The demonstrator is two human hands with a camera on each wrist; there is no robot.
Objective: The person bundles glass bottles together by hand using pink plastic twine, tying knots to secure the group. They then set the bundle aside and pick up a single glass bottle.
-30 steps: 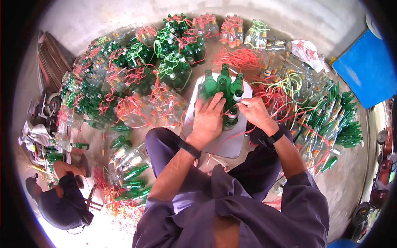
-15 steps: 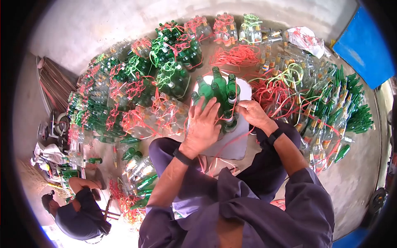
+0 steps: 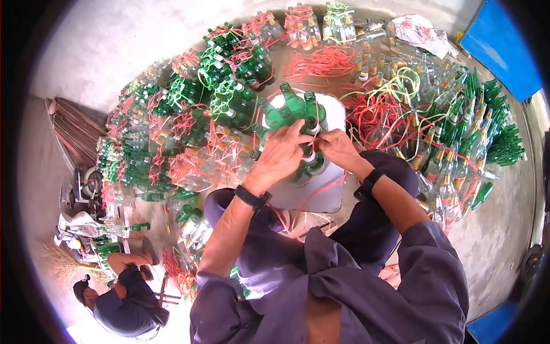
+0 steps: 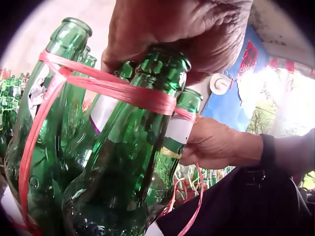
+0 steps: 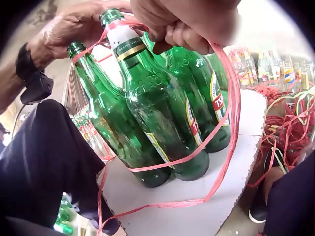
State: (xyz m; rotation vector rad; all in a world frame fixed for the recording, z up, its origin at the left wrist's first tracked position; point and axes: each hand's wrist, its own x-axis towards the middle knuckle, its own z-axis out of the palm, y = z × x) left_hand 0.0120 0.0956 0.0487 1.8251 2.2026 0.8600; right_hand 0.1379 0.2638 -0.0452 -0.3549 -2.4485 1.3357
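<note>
A cluster of green glass bottles (image 3: 293, 103) stands upright on a pale board (image 3: 312, 196) between the person's knees. Pink plastic twine (image 4: 118, 91) runs around their necks, with another strand around their lower bodies in the right wrist view. My right hand (image 3: 342, 150) pinches the twine beside the nearer necks; a loop of it hangs from the fist (image 5: 184, 24). My left hand (image 3: 279, 153) lies bent over the bottle tops, its fingers at the necks and close to the right hand. Its fingertips are mostly hidden, so I cannot tell whether they grip twine.
Bundled bottles (image 3: 235, 97) tied with red and green twine crowd the left and back. A heap of loose twine (image 3: 381, 114) and more bottles (image 3: 458, 149) lie to the right. A second person (image 3: 123, 301) sits at lower left, and a blue panel (image 3: 504, 49) leans at upper right.
My left hand has shifted from lying spread over the bottles to bent fingers at the nearer necks. The right hand has moved in beside it, still pinching twine. The head view has shifted.
</note>
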